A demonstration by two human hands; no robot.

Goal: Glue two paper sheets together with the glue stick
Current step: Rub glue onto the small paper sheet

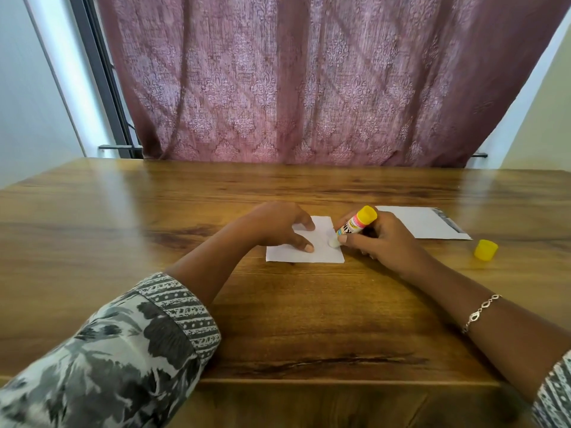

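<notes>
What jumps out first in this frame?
The right hand grips a yellow glue stick mid-table, its tip on the small white sheet that the left hand presses down. The yellow cap lies off to the right, near a larger sheet. A mauve curtain fills the background.

This looks like a room in a home rather than a workplace. A wood-grain table (309, 319) stands with its far edge at a window. A mauve curtain (309, 88) with a woven damask pattern hangs down to that edge, and daylight glows through the cloth. Above the table's far left corner, a dark window frame (102, 81) shows beside the curtain. Plain pale walls (27, 103) stand on both sides, the right one cream.
</notes>
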